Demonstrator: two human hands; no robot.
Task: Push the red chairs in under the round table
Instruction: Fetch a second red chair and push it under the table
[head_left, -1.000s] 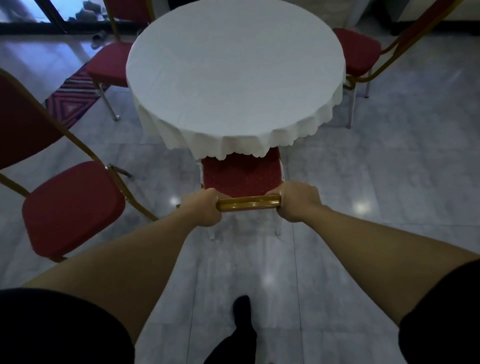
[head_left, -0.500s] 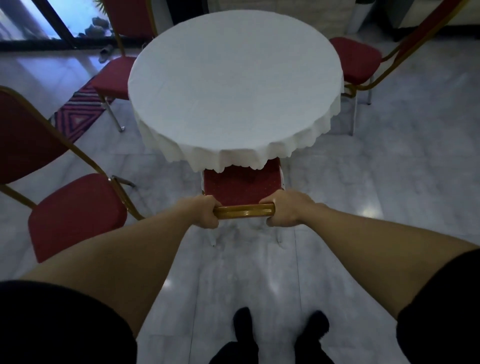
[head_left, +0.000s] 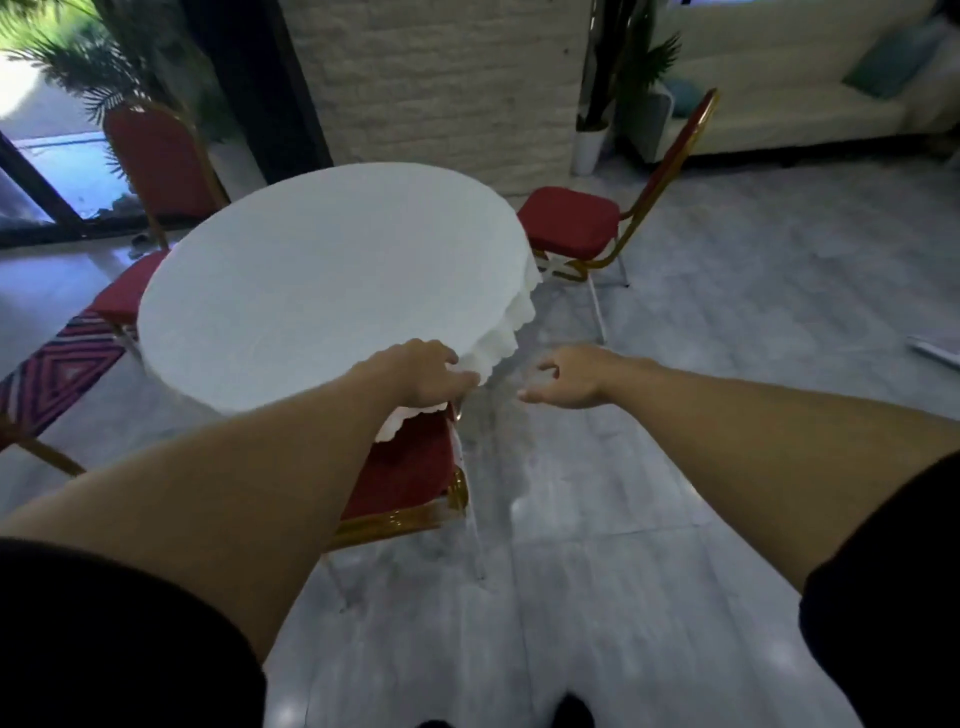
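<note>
Judging w/ both hands free, left hand (head_left: 415, 375) loose at the tabletop (head_left: 322, 291) edge, right hand (head_left: 569, 376) spread in air, near chair (head_left: 410, 467) tucked, best head for far-right chair (head_left: 571, 221), grip backrest evenly, push straight.

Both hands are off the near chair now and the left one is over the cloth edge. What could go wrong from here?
1. The left hand lies at the hanging edge of the white tablecloth; it could snag and drag the cloth.
2. The near red chair is tucked in only partly, its gold back rail jutting out; the person's legs might catch it.
3. The right hand hangs open and empty, the far right chair not yet pushed in.
</note>
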